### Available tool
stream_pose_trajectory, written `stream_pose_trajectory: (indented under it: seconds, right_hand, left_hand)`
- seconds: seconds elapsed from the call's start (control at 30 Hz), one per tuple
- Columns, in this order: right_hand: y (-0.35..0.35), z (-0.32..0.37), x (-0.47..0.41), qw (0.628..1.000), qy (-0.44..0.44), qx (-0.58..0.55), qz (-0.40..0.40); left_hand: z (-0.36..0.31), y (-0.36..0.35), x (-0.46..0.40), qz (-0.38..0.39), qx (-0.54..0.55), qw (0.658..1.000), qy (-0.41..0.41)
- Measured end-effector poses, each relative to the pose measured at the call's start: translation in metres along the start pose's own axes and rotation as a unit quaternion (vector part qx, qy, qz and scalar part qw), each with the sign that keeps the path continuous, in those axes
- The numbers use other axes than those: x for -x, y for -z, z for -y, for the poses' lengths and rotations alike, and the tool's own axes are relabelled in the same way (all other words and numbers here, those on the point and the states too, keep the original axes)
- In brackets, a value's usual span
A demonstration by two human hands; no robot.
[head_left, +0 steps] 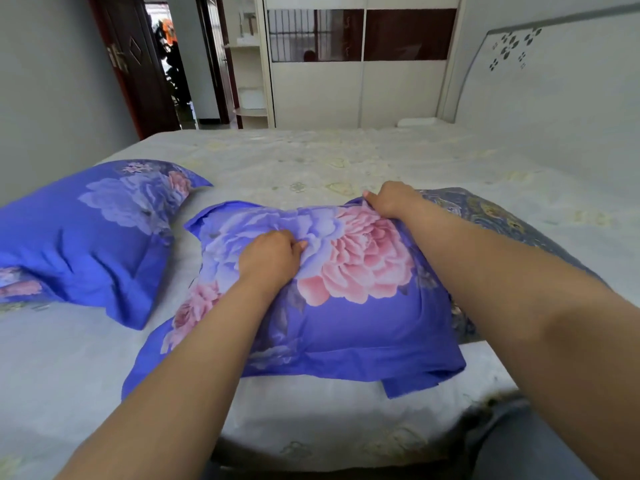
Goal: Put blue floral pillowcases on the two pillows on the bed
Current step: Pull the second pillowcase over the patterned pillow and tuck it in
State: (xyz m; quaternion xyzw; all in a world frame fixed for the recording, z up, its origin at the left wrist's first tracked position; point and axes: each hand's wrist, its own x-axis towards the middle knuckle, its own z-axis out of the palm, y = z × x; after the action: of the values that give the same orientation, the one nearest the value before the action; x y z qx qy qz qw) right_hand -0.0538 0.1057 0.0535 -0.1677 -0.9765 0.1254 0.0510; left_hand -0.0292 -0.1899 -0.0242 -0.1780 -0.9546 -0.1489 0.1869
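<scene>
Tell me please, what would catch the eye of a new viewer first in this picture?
First, the bright blue pillowcase with a large pink flower at the centre of the pale embroidered bedspread, half pulled over a dark patterned pillow. The left hand bunches its middle and the right hand pinches its far edge. A second blue floral pillow lies to the left.

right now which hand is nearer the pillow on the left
Left. The left hand grips the middle pillowcase just right of that pillow; the right hand is farther right.
</scene>
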Motion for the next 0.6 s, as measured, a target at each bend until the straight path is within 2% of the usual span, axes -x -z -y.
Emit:
stream_pose_trajectory:
  seconds: [0.07, 0.17, 0.23, 0.27, 0.33, 0.37, 0.4, 0.47, 0.53, 0.6]
  right_hand:
    - [0.0, 0.01, -0.022, 0.999, 0.002, 0.014, 0.051]
    - [0.008, 0.025, -0.025, 0.991, 0.0, 0.006, 0.131]
    - [0.004, 0.03, -0.035, 0.976, -0.024, -0.132, 0.171]
    - [0.003, 0.031, -0.038, 0.955, -0.05, -0.227, 0.185]
    - [0.001, 0.021, -0.051, 0.921, -0.085, -0.354, 0.141]
    - [0.001, 0.012, -0.059, 0.92, -0.085, -0.376, 0.075]
    - [0.002, 0.004, -0.062, 0.93, -0.076, -0.358, -0.008]
    - [-0.002, -0.009, -0.051, 0.965, -0.03, -0.225, -0.128]
    - [-0.015, -0.013, -0.036, 0.983, 0.012, -0.059, -0.172]
    - [-0.021, -0.006, -0.023, 0.986, 0.023, 0.042, -0.161]
  left_hand:
    - [0.002, -0.014, 0.0, 0.021, -0.035, 0.999, -0.014]
    - [0.001, -0.022, 0.008, -0.024, -0.048, 0.998, -0.026]
    - [-0.002, -0.021, 0.011, -0.084, -0.015, 0.996, -0.033]
    - [-0.004, -0.019, 0.012, -0.106, 0.01, 0.994, -0.035]
    - [-0.004, -0.01, 0.014, -0.077, 0.076, 0.994, -0.012]
    - [-0.001, -0.007, 0.014, -0.039, 0.103, 0.994, 0.009]
    - [0.003, -0.006, 0.012, -0.004, 0.112, 0.993, 0.027]
    - [0.013, -0.004, 0.008, 0.05, 0.089, 0.993, 0.05]
    - [0.02, -0.002, 0.0, 0.092, 0.077, 0.991, 0.063]
    - [0.024, 0.0, -0.005, 0.124, 0.074, 0.986, 0.077]
